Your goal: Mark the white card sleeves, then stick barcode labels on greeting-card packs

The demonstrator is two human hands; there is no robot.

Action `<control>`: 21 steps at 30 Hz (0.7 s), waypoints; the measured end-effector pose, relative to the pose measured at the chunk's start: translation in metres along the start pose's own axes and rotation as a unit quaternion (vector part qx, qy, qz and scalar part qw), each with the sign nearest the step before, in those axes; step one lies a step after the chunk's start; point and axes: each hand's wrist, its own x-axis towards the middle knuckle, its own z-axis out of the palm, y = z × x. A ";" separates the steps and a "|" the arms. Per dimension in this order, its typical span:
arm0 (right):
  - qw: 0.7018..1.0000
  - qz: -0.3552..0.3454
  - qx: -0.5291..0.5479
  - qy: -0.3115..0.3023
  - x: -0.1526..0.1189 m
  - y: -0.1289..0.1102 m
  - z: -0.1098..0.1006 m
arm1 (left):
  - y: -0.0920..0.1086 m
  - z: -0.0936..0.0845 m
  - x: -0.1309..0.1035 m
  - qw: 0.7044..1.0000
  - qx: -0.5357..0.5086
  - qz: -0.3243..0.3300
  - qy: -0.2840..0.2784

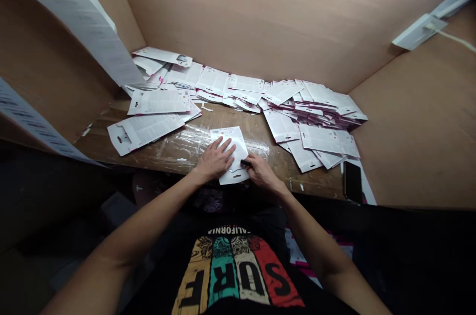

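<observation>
A white flat package with small print and a hang hole at its near end lies in front of me, close to the table's front edge. My left hand lies on it with the fingers spread, pressing it to the table. At the package's right edge, my right hand is closed around a small black tool, its tip over the package near the hang-hole end. Most of the tool is hidden in my fingers, so I cannot tell its exact kind. A thin dark line shows on the package beside the tool.
More white packages lie at the left, along the back wall, and in a thick heap at the right. A phone rests at the right front edge of the brown table. Board walls enclose it; paper sheets hang at left.
</observation>
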 end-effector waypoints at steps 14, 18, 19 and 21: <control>0.995 0.030 -0.100 0.006 0.004 -0.004 0.001 | 0.000 0.005 -0.003 1.000 -0.012 -0.003 0.021; 0.973 0.069 -0.215 -0.039 0.002 -0.023 0.006 | -0.001 0.007 -0.003 1.000 -0.017 -0.006 0.018; 0.971 0.070 -0.224 -0.047 0.000 -0.029 0.004 | -0.001 0.007 -0.003 1.000 -0.018 -0.008 0.017; 0.981 0.037 -0.169 -0.086 -0.010 -0.040 -0.005 | -0.002 0.006 -0.003 1.000 -0.021 -0.008 0.017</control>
